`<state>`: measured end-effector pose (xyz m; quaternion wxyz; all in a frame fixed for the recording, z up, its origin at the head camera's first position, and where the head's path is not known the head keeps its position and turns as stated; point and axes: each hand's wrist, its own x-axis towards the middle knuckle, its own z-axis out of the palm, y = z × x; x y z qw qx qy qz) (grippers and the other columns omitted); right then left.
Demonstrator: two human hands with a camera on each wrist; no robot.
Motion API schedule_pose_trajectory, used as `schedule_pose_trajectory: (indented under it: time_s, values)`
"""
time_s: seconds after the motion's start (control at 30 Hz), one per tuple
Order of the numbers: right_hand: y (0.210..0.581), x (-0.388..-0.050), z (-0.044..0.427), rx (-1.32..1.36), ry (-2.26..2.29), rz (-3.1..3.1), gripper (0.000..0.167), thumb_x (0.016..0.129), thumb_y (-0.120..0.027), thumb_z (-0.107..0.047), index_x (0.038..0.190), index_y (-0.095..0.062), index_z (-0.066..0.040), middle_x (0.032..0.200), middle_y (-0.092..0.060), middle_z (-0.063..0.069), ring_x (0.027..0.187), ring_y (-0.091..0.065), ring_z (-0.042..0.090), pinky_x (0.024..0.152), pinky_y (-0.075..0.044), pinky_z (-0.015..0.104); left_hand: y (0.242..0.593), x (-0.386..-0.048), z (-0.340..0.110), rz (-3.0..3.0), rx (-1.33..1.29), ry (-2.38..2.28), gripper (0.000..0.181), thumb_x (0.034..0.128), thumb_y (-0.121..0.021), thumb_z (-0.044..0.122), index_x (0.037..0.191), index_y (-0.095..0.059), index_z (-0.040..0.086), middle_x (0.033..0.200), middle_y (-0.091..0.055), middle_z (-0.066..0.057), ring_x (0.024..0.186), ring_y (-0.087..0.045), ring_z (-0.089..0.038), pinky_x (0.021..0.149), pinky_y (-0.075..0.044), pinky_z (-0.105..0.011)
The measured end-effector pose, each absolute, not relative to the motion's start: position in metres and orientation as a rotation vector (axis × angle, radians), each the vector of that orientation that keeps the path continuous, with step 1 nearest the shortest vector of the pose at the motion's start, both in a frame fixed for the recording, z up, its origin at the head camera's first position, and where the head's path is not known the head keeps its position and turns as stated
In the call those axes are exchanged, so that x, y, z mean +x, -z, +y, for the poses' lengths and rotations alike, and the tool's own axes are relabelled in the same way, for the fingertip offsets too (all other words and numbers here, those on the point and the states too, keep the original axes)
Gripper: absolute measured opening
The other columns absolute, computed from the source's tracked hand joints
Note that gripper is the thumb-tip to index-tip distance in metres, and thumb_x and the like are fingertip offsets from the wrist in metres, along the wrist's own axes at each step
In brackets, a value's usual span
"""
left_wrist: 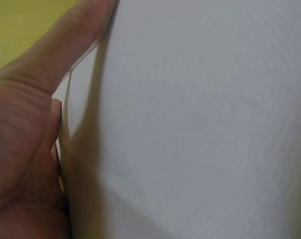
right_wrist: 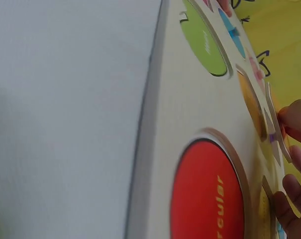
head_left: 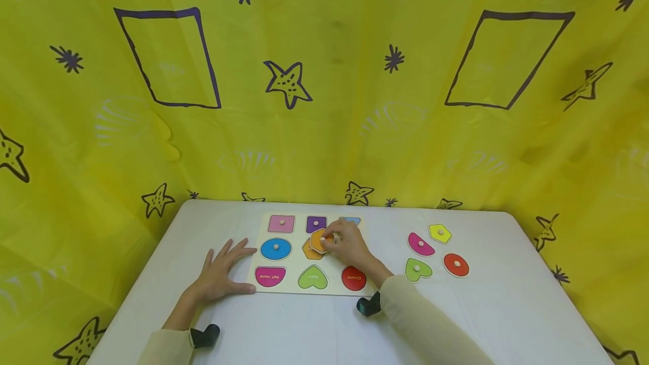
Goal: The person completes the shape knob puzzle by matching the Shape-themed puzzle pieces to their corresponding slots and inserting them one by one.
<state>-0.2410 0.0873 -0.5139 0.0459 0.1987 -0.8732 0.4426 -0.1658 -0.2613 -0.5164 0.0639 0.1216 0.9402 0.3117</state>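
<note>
My right hand pinches the small knob of an orange hexagon puzzle piece. In the right wrist view the piece is tilted and apart from the board, over the orange recess. The pale shape puzzle board lies flat on the table. My left hand rests at its left side with fingers spread, thumb and fingertips at the edge. A knobbed pink rectangle, purple square and blue oval sit in the board. My right hand partly hides its right side.
Loose on the white table, right of the board, lie a yellow pentagon, a magenta half round, a green heart and a red circle. A patterned yellow curtain hangs behind the table.
</note>
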Motion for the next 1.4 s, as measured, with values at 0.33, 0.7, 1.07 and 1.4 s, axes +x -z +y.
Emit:
schedule_pose_trajectory:
  time_s: [0.33, 0.7, 1.07, 1.4]
  values:
    - [0.522, -0.235, 0.074, 0.618, -1.155, -2.669, 0.006, 0.081, -0.084, -0.012, 0.081, -0.078, -0.011, 0.098, -0.072, 0.007, 0.103, -0.065, 0.030, 0.115, -0.028, 0.070, 0.518, -0.166, -0.261, 2.856, 0.379, -0.932, 0.091, 0.0687, -0.090, 0.052, 0.147, -0.056, 0.019, 0.164, -0.034, -0.018, 0.153, -0.009, -0.050, 0.115, 0.010, -0.075]
    - [0.523, -0.228, 0.070, 0.544, -1.083, -2.744, 0.008, 0.084, -0.083, -0.021, 0.081, -0.077, -0.016, 0.103, -0.068, 0.006, 0.107, -0.059, 0.029, 0.107, -0.039, 0.060, 0.517, -0.165, -0.262, 2.862, 0.384, -0.934, 0.091, 0.0681, -0.090, 0.052, 0.146, -0.057, 0.020, 0.164, -0.034, -0.017, 0.153, -0.008, -0.051, 0.115, 0.010, -0.075]
    - [0.528, -0.228, 0.066, 0.521, -1.016, -2.752, 0.011, 0.083, -0.084, -0.027, 0.080, -0.076, -0.020, 0.103, -0.065, 0.003, 0.104, -0.052, 0.028, 0.091, -0.044, 0.050, 0.517, -0.165, -0.263, 2.873, 0.394, -0.927, 0.091, 0.0685, -0.090, 0.052, 0.146, -0.057, 0.020, 0.164, -0.034, -0.018, 0.152, -0.009, -0.052, 0.115, 0.009, -0.076]
    - [0.529, -0.226, 0.066, 0.520, -1.040, -2.741, 0.013, 0.083, -0.085, -0.028, 0.079, -0.074, -0.021, 0.104, -0.065, 0.002, 0.101, -0.050, 0.026, 0.090, -0.043, 0.049, 0.519, -0.166, -0.261, 2.868, 0.387, -0.917, 0.091, 0.0684, -0.090, 0.053, 0.147, -0.056, 0.020, 0.164, -0.034, -0.018, 0.152, -0.009, -0.051, 0.114, 0.009, -0.076]
